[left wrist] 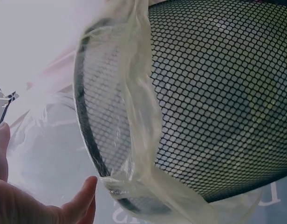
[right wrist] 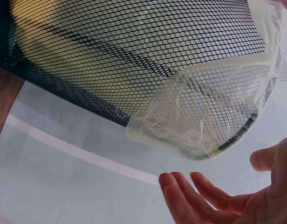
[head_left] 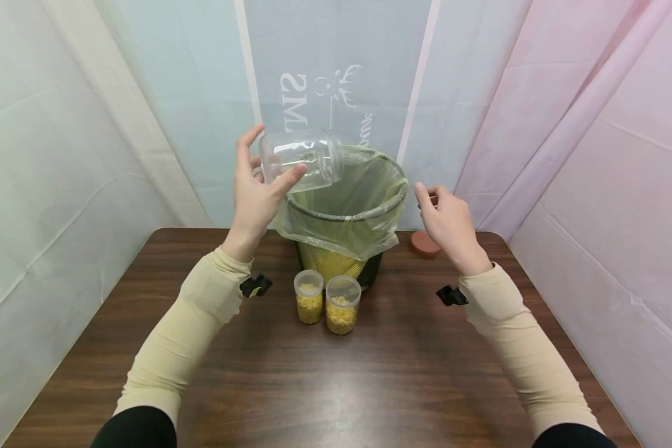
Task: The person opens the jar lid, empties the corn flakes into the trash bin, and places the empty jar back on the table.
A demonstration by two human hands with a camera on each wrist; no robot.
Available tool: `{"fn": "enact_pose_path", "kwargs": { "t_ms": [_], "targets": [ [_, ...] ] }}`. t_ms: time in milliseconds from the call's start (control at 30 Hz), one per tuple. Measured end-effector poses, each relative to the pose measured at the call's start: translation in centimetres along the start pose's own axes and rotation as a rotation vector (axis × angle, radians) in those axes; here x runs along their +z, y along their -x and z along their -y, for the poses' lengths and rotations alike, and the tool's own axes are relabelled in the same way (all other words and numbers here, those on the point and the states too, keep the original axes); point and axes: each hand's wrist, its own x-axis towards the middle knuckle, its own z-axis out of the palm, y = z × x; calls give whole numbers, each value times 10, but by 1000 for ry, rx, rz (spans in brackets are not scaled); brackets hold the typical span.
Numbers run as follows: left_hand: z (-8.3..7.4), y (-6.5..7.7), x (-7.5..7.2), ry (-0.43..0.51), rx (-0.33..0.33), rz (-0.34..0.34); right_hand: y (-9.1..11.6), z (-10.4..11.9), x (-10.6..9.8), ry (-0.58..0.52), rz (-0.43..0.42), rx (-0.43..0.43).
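In the head view my left hand (head_left: 260, 193) grips a clear plastic jar (head_left: 299, 158) tipped on its side, its mouth over the left rim of a black mesh trash can (head_left: 336, 264). A pale yellow-green bag (head_left: 364, 180) lines the can and folds over its rim. In the left wrist view, the thumb and fingers (left wrist: 80, 200) spread around the see-through jar. My right hand (head_left: 448, 221) hovers right of the can holding nothing, its fingers loosely curled and apart from the bag, as the right wrist view shows with the fingers (right wrist: 199, 200).
Two small clear jars (head_left: 309, 305) with yellow flakes stand uncovered before the can. A reddish round lid (head_left: 424, 244) lies at the table's back right, beneath the right hand. Hanging cloth (head_left: 336, 37) surrounds the brown wooden table (head_left: 336, 386) at back and sides.
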Motion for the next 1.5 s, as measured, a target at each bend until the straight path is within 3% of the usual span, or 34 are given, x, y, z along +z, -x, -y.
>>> {"fn": "enact_pose_path", "kwargs": {
  "t_ms": [133,467,800,967,1233,1500],
  "targets": [
    [-6,7,-1,52,14,-16,2,-5,-2,30,14,-2],
    [19,5,-8,262,70,-69,6,-17,-3,40,49,-22],
    [21,17,-10,465,147,-150,12,-32,2,12,98,-68],
    [24,21,-14,516,175,-190,14,-42,6,19,112,-78],
    [34,26,-20,482,171,-226,17,-55,15,33,146,-80],
    [40,27,-23,645,179,-267,20,-66,23,36,200,-65]
  ]
}}
